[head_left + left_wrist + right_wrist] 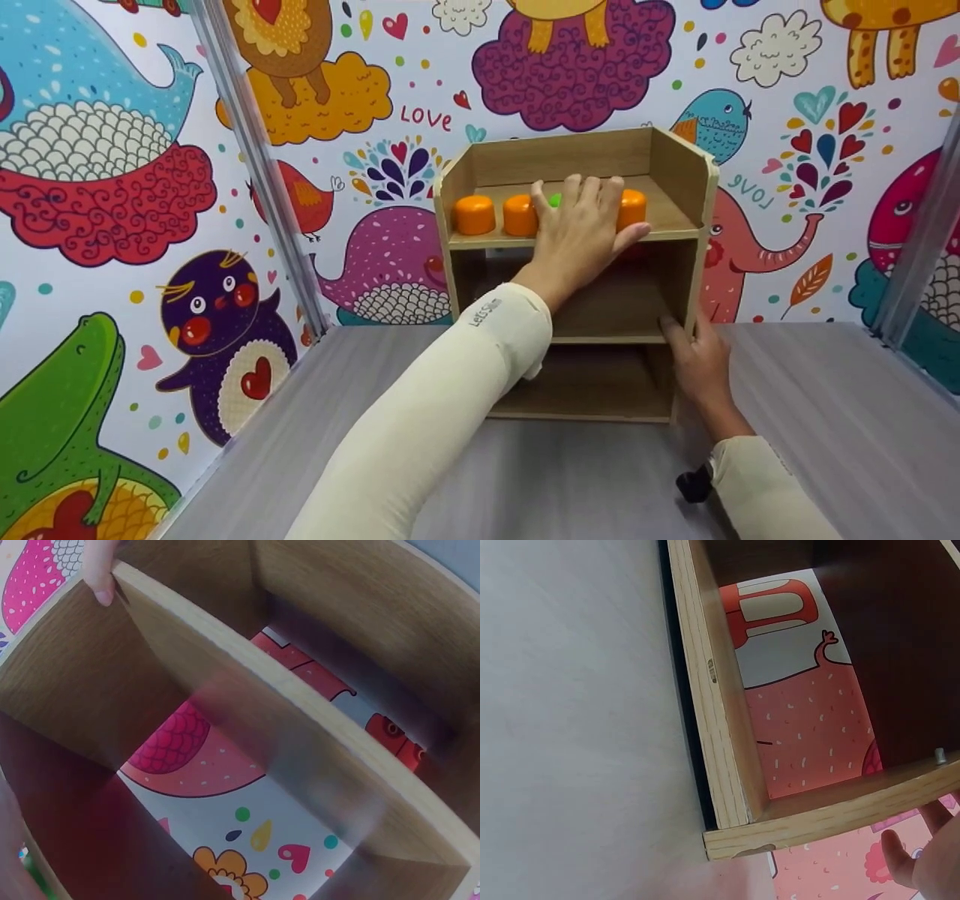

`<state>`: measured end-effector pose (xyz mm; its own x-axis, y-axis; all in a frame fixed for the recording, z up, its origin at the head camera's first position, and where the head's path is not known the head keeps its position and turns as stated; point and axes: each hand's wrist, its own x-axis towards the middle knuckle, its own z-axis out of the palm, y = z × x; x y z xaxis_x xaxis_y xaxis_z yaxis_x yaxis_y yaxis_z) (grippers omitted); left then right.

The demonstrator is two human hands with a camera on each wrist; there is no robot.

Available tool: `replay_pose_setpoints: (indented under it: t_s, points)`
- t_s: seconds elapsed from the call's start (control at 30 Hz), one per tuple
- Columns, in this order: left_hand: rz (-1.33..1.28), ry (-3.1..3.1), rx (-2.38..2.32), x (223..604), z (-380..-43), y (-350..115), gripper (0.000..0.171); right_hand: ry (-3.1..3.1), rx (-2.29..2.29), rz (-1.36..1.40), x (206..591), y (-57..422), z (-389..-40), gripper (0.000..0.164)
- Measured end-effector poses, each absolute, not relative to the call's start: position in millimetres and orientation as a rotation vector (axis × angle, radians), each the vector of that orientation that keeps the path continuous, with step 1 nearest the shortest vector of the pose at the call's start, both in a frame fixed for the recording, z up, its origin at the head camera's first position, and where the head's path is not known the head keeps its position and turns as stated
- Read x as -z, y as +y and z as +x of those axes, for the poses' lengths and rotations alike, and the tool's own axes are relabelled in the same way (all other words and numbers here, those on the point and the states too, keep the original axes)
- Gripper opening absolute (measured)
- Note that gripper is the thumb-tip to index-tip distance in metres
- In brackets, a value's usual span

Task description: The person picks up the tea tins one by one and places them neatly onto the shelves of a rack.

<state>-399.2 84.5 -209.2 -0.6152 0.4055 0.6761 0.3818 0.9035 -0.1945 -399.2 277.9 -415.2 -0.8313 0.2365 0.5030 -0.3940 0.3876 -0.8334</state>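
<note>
A small wooden shelf unit [615, 341] stands on the table, its open compartments facing me. Along its top tier sits a row of glossy orange rounded cylinders [474, 216], with a bit of a green thing [555, 200] showing between my left fingers. My left hand [577, 232] lies over this row, fingers spread and pointing up, thumb stretched right beside the rightmost orange cylinder [632, 208]. Behind the palm, part of the row is hidden. Lower down, my right hand [701, 360] grips the unit's right side panel; its thumb [99, 574] is at the middle shelf's front edge.
Grey wood-grain table [810, 420] extends on both sides of the unit. Behind it rises a panel wall [420, 67] printed with cartoon animals, and metal posts [262, 165] mark the corners. A black device [694, 484] is at my right wrist.
</note>
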Motion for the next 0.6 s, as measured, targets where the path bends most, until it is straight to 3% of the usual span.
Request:
replay_pose_setpoints:
  t_s: [0.3, 0.6]
  points:
    - [-0.560, -2.116, -0.077, 229, -396, 74, 0.061, -2.087, -1.514, 0.151, 420, 271, -398, 0.063]
    - [-0.769, -1.915, -0.106, 252, -378, 60, 0.049, -2.164, -1.523, 0.126, 412, 278, -394, 0.070]
